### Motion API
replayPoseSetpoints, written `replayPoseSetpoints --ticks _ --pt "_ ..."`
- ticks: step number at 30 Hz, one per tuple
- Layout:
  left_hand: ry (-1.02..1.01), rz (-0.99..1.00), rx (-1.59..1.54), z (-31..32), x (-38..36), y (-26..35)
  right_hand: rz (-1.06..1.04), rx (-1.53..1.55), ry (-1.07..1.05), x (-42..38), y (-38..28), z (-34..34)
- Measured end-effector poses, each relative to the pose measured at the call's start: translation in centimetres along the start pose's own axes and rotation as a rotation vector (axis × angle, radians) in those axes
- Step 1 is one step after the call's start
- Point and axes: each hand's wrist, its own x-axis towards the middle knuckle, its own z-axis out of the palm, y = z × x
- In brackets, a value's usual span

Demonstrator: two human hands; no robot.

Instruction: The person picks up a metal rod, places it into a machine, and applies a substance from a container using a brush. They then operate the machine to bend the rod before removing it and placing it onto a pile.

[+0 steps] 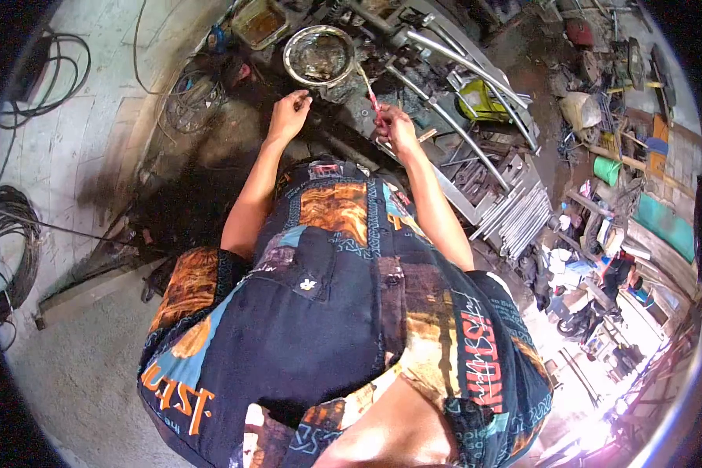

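Note:
My right hand (398, 129) is closed around a slim stick-like tool (373, 100) with a red lower part and a pale upper end. The pale end points up toward the right rim of a round metal bowl (288, 58), which has dark, wet-looking contents. Just below the bowl is my left hand (288, 117), its fingers pinched together near a small dark spot. Whether that hand holds something is too small to tell. Neither hand touches the bowl.
A rectangular tray (259, 23) lies beyond the bowl to the left. Metal pipes (444, 113) and a bundle of rods (515, 218) lie on the right, near a yellow-green object (483, 101). Coiled cables (12, 242) hang on the left wall.

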Motion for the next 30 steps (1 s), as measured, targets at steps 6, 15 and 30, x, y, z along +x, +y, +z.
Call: replayPoseSetpoints --ticks 6,15,30 --pt "-0.003 0.024 -0.050 0.0 0.5 1.2 -0.075 -0.054 0.110 -1.8 1.2 -1.0" --pt "-0.127 0.089 0.045 2.3 1.1 3.2 -0.142 0.033 0.299 -4.6 3.2 -4.9" --pt "-0.191 0.250 0.129 5.0 0.9 3.3 -0.169 -0.140 0.667 3.4 5.9 -6.8"
